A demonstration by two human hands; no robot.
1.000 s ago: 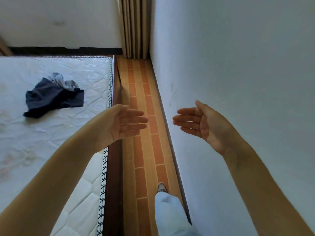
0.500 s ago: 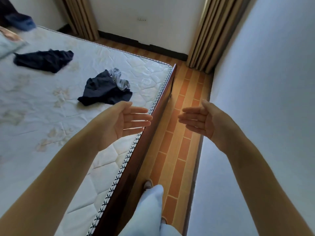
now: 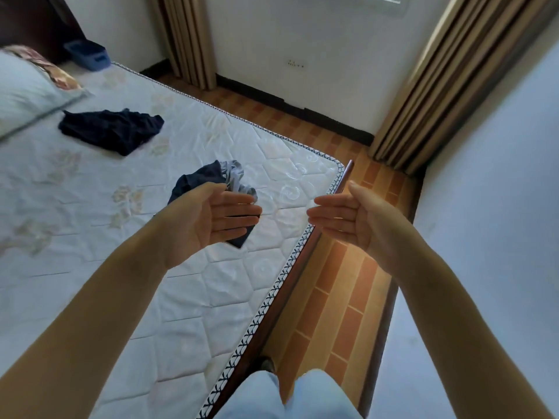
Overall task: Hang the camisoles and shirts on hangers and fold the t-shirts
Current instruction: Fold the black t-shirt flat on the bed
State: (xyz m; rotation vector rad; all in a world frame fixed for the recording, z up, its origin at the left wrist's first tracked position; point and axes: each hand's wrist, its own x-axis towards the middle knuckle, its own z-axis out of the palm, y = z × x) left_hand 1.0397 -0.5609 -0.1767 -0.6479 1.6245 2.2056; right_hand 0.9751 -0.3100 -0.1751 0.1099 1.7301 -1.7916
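Note:
Two crumpled garments lie on the white quilted mattress [image 3: 211,291]. A dark navy one with a grey piece [image 3: 208,178] sits near the bed's right edge, partly hidden behind my left hand. Another dark navy garment [image 3: 112,131] lies farther left, close to the pillow. My left hand [image 3: 211,217] is raised in the air in front of the nearer garment, fingers straight, palm facing right, holding nothing. My right hand [image 3: 348,217] is raised over the bed's edge, fingers straight, palm facing left, empty. No hangers are in view.
A pale pillow [image 3: 27,92] lies at the far left, with a blue basket [image 3: 87,54] behind it. Tan curtains [image 3: 187,40] hang at the back and another curtain [image 3: 447,86] at the right. A narrow strip of tiled floor [image 3: 338,297] runs between bed frame and white wall [image 3: 484,267].
The view has swung left toward the bed, bringing the second garment, pillow and basket into sight. Both hands stay raised, open and empty, now in front of the nearer garment.

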